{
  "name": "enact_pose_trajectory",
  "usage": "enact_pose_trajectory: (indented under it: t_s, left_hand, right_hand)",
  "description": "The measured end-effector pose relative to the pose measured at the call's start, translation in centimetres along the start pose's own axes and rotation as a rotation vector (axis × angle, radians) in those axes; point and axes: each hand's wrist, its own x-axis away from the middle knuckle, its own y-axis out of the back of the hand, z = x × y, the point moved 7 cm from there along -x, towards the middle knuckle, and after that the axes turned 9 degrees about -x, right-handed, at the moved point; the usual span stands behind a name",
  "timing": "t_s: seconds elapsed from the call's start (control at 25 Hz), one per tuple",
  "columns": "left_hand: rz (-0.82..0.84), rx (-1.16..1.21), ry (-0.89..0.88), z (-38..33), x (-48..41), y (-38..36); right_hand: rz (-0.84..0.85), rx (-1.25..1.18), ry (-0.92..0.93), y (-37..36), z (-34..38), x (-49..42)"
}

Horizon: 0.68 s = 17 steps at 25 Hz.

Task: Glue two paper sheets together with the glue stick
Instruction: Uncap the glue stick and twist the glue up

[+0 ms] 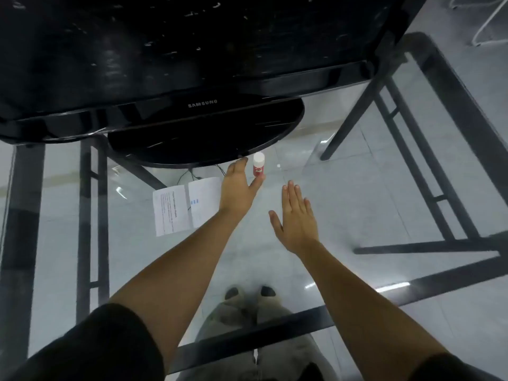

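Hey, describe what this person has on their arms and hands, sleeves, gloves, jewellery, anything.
The left hand and right hand are bare: no gloves, rings or watch show. Forearms are uncovered too. A black left sleeve and black right sleeve end near the elbows, plain, with no visible markings.

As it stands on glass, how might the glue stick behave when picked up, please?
Standing upright and narrow on the glass table, the glue stick could tip or slide if the left hand nudges it sideways. Its round body would probably roll. It looks small, so likely light.
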Motion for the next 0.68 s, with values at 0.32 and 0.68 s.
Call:
enact_pose_trajectory:
  t_s: [0.32, 0.68]
  left_hand:
    - [-0.02, 0.085, 0.016, -0.5, -1.3, -0.6]
    - [0.084, 0.225, -0.003, -0.1, 2.0, 1.8]
  right_hand:
    - [-0.027, 0.029, -0.01, -0.1, -0.3, -0.1]
    - [-0.273, -0.511, -0.032, 7.0, 0.4, -2.2]
